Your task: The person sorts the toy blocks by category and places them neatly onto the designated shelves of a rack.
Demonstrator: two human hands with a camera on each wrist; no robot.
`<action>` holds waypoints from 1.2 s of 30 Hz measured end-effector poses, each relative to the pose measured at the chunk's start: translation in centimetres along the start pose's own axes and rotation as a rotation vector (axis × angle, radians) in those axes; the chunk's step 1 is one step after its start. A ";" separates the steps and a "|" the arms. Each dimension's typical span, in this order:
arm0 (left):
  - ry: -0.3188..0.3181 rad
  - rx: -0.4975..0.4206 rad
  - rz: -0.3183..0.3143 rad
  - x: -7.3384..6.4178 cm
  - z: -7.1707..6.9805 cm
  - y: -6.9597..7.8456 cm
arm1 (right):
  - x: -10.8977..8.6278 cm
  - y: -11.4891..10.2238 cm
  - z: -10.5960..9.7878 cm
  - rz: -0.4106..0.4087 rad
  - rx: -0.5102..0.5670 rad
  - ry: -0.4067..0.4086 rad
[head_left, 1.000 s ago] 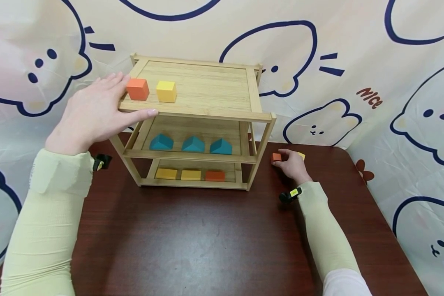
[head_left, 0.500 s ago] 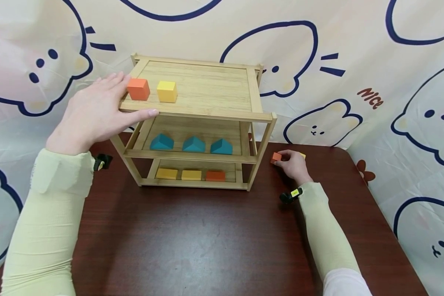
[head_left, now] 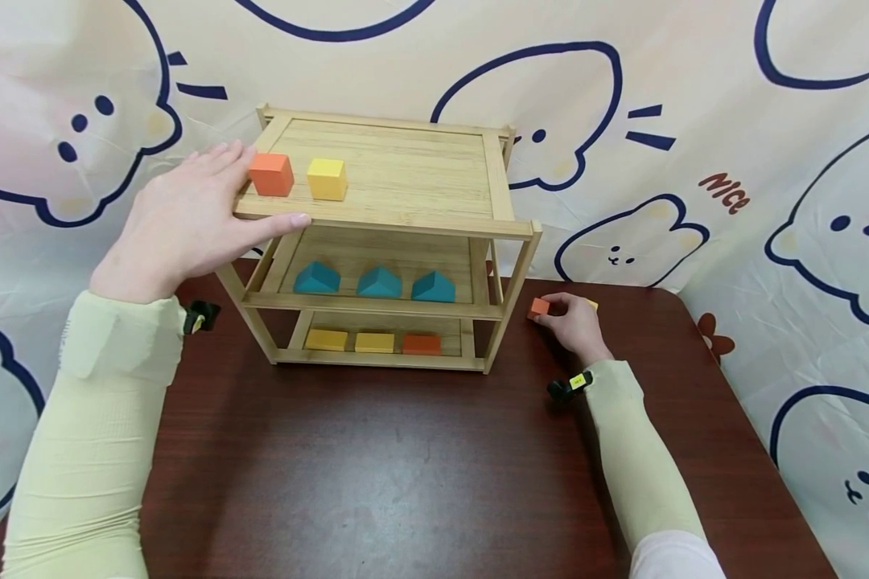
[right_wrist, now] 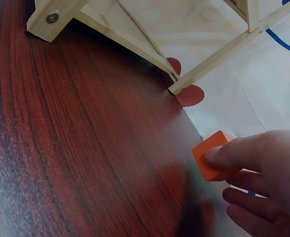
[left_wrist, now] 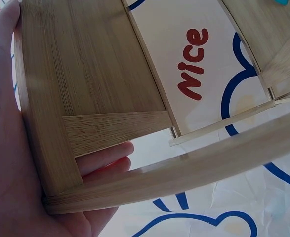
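Note:
My left hand (head_left: 177, 221) rests on the left front corner of a wooden three-tier shelf (head_left: 413, 177). Its thumb lies straight along the front edge, and its fingers stretch over the left side. The left wrist view looks up at the board's underside, with fingertips (left_wrist: 107, 155) showing past the side rail. Right of the shelf, my right hand (head_left: 574, 323) pinches an orange cube block (right_wrist: 215, 160) between thumb and fingers, low over the tabletop. On the top tier, close to my left fingers, stand another orange cube (head_left: 271, 175) and a yellow cube (head_left: 327, 179).
Three blue triangular blocks (head_left: 379, 283) line the middle tier. Two yellow flat blocks (head_left: 373, 343) and an orange flat block (head_left: 422, 345) lie on the bottom tier. A yellow block (head_left: 592, 304) shows partly behind my right hand. Patterned cloth surrounds the dark table (head_left: 376, 466).
The orange cube in my right hand has shifted slightly left and turned a little. My left hand and the blocks on the shelf have kept their places.

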State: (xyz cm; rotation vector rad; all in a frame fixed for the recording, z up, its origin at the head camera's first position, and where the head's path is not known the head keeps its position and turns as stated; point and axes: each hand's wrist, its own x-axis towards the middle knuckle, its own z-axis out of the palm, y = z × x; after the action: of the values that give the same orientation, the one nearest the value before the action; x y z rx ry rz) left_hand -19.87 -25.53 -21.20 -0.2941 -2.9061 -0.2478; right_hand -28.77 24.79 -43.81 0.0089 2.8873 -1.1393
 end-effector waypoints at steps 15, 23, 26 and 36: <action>0.007 0.006 0.001 0.0 -0.1 0.0 | -0.5 -0.4 0.0 -0.037 0.119 0.013; 0.005 0.004 0.000 0.1 -0.1 0.0 | -0.5 -0.4 0.0 -0.057 0.146 0.039; 0.005 0.003 0.001 0.1 -0.1 0.0 | -0.6 -0.5 -0.1 -0.086 0.155 0.058; 0.008 -0.001 0.005 0.1 0.0 0.0 | -1.2 -0.9 -0.2 -0.115 0.156 0.090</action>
State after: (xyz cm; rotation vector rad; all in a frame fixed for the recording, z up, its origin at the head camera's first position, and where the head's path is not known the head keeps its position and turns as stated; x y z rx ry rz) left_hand -20.00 -25.54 -21.16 -0.3000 -2.8967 -0.2489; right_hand -27.58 24.29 -43.00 -0.1060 2.9013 -1.4171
